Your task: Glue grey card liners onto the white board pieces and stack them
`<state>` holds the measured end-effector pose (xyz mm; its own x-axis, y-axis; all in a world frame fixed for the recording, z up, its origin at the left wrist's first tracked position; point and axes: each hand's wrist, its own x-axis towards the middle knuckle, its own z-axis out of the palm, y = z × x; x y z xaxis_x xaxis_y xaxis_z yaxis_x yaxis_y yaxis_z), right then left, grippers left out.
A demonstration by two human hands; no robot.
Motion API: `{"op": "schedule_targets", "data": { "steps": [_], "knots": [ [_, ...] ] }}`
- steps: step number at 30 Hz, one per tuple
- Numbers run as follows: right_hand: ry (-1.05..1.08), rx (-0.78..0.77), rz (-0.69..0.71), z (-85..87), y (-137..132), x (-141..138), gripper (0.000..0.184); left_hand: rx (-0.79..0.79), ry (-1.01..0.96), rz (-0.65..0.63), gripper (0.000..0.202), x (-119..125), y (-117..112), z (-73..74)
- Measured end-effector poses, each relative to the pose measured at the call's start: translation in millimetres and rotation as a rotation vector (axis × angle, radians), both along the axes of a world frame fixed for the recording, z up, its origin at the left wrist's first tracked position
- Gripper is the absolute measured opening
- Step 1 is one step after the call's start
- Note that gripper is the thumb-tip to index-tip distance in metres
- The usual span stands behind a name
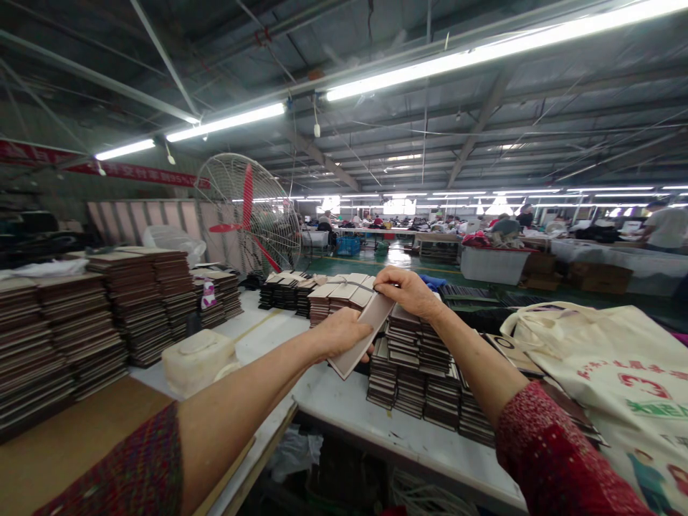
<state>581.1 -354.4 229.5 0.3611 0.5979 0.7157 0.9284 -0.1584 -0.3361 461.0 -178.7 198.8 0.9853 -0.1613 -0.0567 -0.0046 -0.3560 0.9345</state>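
Between my two hands a pale beige rectangular panel with a thin dark edge (pixel 361 345) is held up at a tilt above the white table. My left hand (pixel 344 334) grips its lower left side, thumb on the face and fingers behind. At the top end my right hand (pixel 405 290) pinches the corner between thumb and fingers. Just behind and right of the panel stand stacks of similar panels (pixel 405 358), dark-edged and piled in several columns. Some bundles at the back (pixel 344 288) have a dark strap across the top.
Tall stacks of brown-edged panels (pixel 123 308) fill the left side. A whitish plastic container (pixel 198 362) stands on the white table (pixel 344 408). A large wire fan (pixel 250 215) is behind it. At the right lies a cream cloth bag (pixel 607 358). A person (pixel 666 226) stands far right.
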Motion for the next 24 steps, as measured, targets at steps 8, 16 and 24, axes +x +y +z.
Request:
{"op": "schedule_targets", "data": {
  "steps": [8, 16, 24],
  "knots": [
    [-0.102, 0.037, -0.09, -1.7, 1, 10, 0.012, -0.077, 0.037, -0.023, 0.02, -8, 12, -4.3],
    [-0.097, 0.117, -0.261, 1.5, -6, 23, 0.014, -0.229, 0.039, -0.049, 0.043, -20, 50, -12.1],
    [0.015, 0.138, -0.309, 12.6, -16, 1, 0.029, -0.355, 0.004, -0.058, 0.056, -29, 57, -31.8]
  ]
}}
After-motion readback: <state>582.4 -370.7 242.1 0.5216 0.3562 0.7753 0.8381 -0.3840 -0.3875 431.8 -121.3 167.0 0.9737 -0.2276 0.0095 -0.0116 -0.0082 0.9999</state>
